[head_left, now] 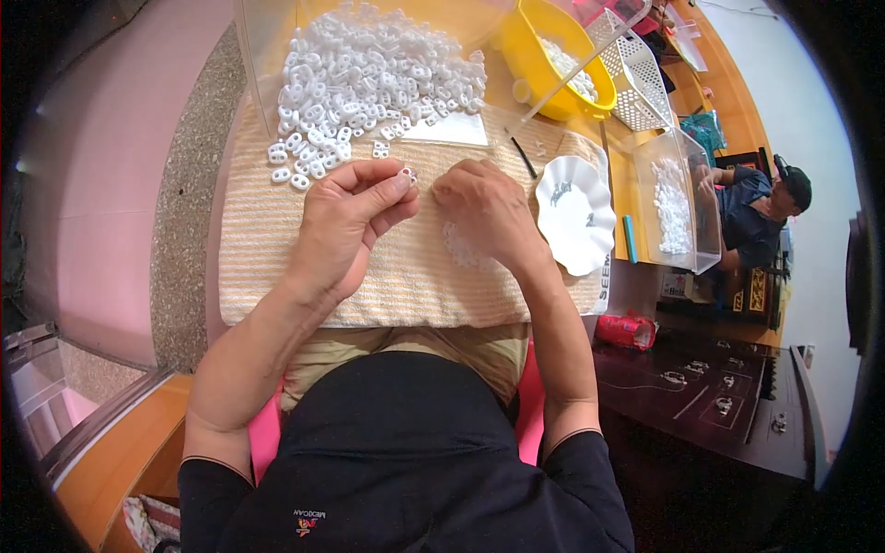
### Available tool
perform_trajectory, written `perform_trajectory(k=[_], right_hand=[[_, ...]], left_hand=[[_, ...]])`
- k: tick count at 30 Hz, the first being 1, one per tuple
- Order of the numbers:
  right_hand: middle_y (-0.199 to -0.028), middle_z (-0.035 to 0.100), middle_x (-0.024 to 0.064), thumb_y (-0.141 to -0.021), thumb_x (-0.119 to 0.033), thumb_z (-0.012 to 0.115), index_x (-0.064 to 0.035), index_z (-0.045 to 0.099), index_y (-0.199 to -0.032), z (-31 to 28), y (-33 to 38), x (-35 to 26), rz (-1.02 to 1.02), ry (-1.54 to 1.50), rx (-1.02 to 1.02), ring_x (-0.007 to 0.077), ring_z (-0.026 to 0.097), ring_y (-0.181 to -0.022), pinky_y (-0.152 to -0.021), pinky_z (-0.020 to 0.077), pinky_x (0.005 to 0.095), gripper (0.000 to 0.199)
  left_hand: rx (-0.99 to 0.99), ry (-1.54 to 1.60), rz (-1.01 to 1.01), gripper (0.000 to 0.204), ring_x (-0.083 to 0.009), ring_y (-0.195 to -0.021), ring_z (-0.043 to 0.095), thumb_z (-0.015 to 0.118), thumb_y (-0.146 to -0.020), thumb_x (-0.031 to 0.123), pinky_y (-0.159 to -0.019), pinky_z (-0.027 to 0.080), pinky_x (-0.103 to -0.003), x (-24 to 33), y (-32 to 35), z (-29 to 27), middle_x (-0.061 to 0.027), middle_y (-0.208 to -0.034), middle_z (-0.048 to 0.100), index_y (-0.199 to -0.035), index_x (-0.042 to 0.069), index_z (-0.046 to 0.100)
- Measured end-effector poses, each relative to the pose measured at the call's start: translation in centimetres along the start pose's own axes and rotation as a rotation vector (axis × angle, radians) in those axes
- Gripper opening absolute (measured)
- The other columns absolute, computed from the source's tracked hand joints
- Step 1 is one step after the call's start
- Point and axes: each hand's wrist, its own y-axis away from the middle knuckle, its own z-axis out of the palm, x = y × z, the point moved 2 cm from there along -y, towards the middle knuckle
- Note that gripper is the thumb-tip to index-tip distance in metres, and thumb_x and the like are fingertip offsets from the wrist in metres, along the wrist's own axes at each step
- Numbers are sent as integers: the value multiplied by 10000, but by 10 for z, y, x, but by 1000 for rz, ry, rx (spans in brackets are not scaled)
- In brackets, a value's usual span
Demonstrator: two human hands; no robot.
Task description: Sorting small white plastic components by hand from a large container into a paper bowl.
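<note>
We see a small white plastic two-holed clip piece (407,172) pinched at the tips of the left hand (346,226), raised just above the cream striped towel (277,267) that covers the desk. We judge it very light, stiff and smooth, so it could easily slip or flick away; the safest hold looks to be on its flat faces or outer rim, thumb against forefinger, as the left grip has it now, narrowed tight on the piece. The left wrist is cocked up, palm turned toward the body, forearm coming in from the lower left.

The right hand (484,207) lies knuckles-up just beside it, fingers curled down toward the towel; we cannot tell whether its grip holds anything. A heap of like white plastic pieces (369,78) lies beyond both hands, with a few strays near the left thumb. A white scalloped dish (576,217) sits near the right hand, a yellow plastic bowl (544,55) farther off.
</note>
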Motion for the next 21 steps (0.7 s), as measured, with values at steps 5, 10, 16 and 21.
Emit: perform_trajectory(k=[5, 10, 16, 21], right_hand=[[-923, 625, 127, -869, -176, 577, -67, 656, -905, -2, -2, -3, 69, -3, -41, 334, 583, -917, -817, 463, 422, 139], [-943, 628, 131, -857, -176, 607, -40, 667, -950, -5, -4, -2, 98, -27, -63, 314, 600, -932, -828, 462, 397, 176], [-931, 624, 143, -866, -182, 572, -52, 651, -908, -1, -5, 2, 70, -60, -49, 344, 591, -923, -799, 465, 440, 158], [-933, 620, 141, -862, -170, 575, -59, 655, -922, 1, -5, 3, 69, -96, -62, 344, 589, -927, -807, 463, 434, 149]], left_hand=[[-3, -18, -6, 126, -156, -833, 665, 636, -876, 14, -779, 579, -288, 0, 1, 1, -82, -927, 679, -1001, 15, 637], [-5, -30, -15, 126, -152, -831, 664, 639, -875, 16, -772, 579, -282, 0, 1, 1, -76, -930, 677, -1001, 17, 638], [-5, -25, -23, 127, -151, -830, 664, 641, -874, 18, -773, 578, -281, -1, 0, 1, -74, -919, 674, -1001, 19, 634], [5, -38, -28, 131, -153, -826, 665, 641, -873, 17, -775, 578, -281, -1, 1, 1, -76, -915, 673, -1004, 16, 631]])
